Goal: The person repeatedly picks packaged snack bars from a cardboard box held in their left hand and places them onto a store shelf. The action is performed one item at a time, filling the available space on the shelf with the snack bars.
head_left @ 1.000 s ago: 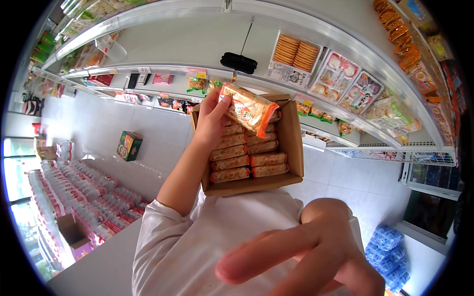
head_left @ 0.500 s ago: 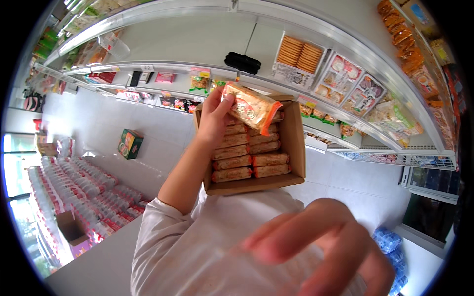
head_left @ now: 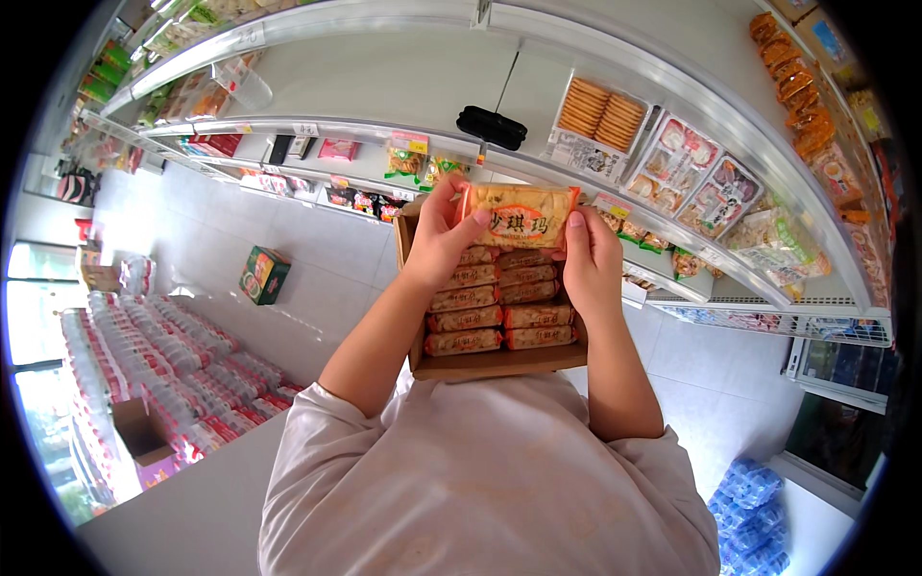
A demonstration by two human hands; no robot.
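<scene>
A wrapped snack cake (head_left: 523, 213) in clear film with orange ends is held flat above an open carton. My left hand (head_left: 434, 238) pinches its left end between thumb and fingers. At the other end, my right hand (head_left: 594, 257) grips it with the thumb on top. Below sits the brown cardboard carton (head_left: 499, 365), close against my shirt. Two columns of similar wrapped cakes (head_left: 540, 316) lie inside it. The held pack and my hands hide the far part of the carton; what supports the carton cannot be seen.
Ahead, a white shelf (head_left: 384, 72) carries a black case (head_left: 492, 128), a tray of biscuits (head_left: 600, 113) and other snack packs. Shrink-wrapped bottles (head_left: 182, 355) are stacked at left, near a green box (head_left: 264, 276) on the floor. Blue-wrapped packs (head_left: 754, 514) stand at lower right.
My right hand has come up from the blurred foreground and taken the right end of the snack cake. The pack has turned from slanted to nearly level, its printed face upward.
</scene>
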